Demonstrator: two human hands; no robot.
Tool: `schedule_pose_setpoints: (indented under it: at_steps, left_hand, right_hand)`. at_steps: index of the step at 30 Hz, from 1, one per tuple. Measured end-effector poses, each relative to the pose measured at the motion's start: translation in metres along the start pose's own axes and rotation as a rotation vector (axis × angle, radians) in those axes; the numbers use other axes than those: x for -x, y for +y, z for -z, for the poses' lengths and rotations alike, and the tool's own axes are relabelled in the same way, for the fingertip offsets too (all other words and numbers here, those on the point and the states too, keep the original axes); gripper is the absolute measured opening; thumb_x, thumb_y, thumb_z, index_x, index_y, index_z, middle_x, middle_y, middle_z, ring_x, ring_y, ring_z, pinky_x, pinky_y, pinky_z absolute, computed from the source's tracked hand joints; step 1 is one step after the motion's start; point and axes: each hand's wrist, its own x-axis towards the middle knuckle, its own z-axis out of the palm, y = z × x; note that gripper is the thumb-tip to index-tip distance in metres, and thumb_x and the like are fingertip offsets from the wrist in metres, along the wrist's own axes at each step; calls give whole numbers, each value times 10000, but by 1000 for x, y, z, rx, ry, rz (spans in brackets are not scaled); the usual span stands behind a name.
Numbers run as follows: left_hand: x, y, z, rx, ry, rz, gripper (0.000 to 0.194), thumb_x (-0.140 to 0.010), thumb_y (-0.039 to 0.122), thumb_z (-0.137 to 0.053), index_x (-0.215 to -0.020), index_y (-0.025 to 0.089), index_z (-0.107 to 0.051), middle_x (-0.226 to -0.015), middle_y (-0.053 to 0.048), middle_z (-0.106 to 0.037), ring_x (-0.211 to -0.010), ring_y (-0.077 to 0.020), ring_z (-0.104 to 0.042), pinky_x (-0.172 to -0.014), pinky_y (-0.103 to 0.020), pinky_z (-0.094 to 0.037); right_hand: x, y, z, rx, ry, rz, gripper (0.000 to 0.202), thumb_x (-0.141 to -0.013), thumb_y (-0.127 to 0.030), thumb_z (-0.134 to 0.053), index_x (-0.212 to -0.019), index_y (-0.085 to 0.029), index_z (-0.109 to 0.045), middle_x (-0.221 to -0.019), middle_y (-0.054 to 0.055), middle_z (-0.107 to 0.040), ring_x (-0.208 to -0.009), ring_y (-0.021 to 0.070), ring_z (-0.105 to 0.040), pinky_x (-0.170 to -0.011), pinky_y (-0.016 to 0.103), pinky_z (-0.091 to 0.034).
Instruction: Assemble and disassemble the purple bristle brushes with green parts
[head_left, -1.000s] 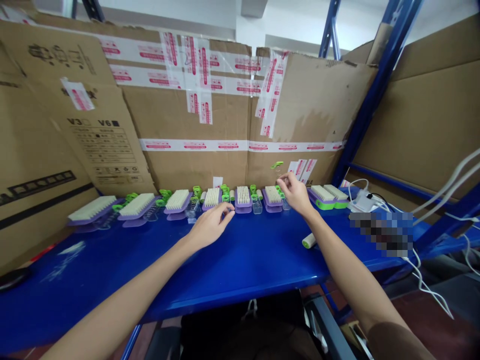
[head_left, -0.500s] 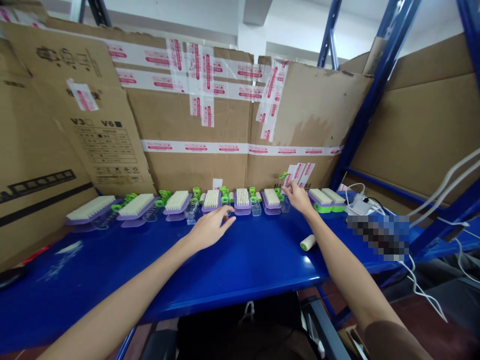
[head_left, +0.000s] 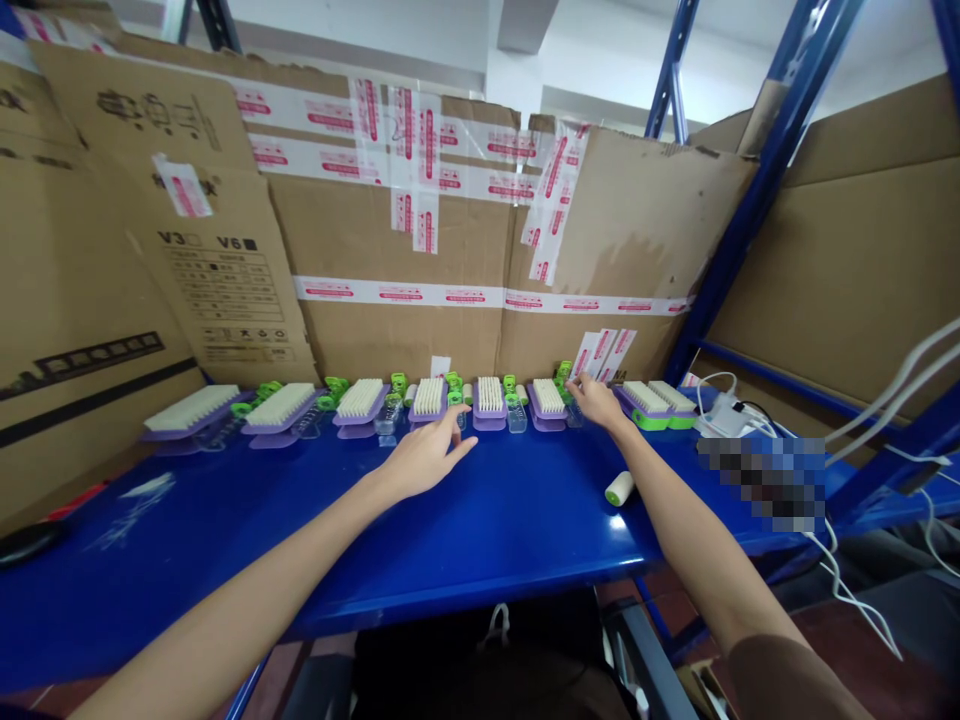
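My right hand (head_left: 598, 402) has its fingers closed at a small green plastic piece (head_left: 564, 374), which stands just behind a clear plastic part (head_left: 574, 414). Left of those lies a purple-based brush (head_left: 548, 400) with cream bristles. My left hand (head_left: 426, 455) hovers over the blue table with its fingers apart, holding nothing. It is nearest to another purple brush (head_left: 429, 398) and a green piece (head_left: 454, 388), partly covering the parts there. A further brush (head_left: 490, 400) sits between my hands, beside a clear part (head_left: 516, 416).
More purple brushes (head_left: 280, 405) with green and clear parts line the back of the blue table (head_left: 480, 530). Green-based brushes (head_left: 658, 402) stand at right. A cream roller (head_left: 619, 488) lies near my right forearm. A white charger (head_left: 731, 415) and cables are beyond; cardboard (head_left: 405, 340) walls the back.
My right hand has lowered slightly, and the green piece at its fingertips has come down beside the clear part. My left hand has stayed nearly still. The view has shifted slightly.
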Motion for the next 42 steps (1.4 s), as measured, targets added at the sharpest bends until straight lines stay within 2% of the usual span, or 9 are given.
schedule_pose_setpoints:
  at_steps: [17,23,34,42]
  left_hand:
    - [2,-1,-1,-3,-64,0,602,-1127,577,-452,-1637,256,-455,-1125,-82,-796,-983,-316,-792,-846,-432,-570]
    - [2,1,-1,-20,-87,14,594,-1133,573,-448,-1639,264,-447,-1133,-73,-793,-1023,-318,-794,-872,-427,-571]
    - [2,-5,-3,-2,-47,-28,591,-1125,591,-459,-1609,254,-485,-1094,-79,-797,-989,-313,-793,-864,-426,-574]
    - [2,-1,1,5,-91,5,613,-1143,648,-397,-1611,263,-485,-1120,-78,-798,-999,-311,-792,-861,-420,-570]
  right_hand:
    - [-6,-3,-10,48,-29,-2,460,-1176,-569,-473,-1322,-201,-708,-1310,239,-808,-1201,405,-790,-970,449,-572]
    - [-7,-4,-13,42,-13,-5,501,-1167,-625,-492,-1325,-196,-697,-1305,239,-804,-1191,376,-786,-970,420,-569]
    - [-7,0,-10,13,4,16,404,-1131,-561,-626,-1340,-221,-688,-1280,201,-818,-1174,367,-785,-919,385,-550]
    - [-7,3,-9,-3,3,65,391,-1127,-519,-655,-1423,-265,-691,-1209,130,-838,-1144,318,-782,-909,341,-536]
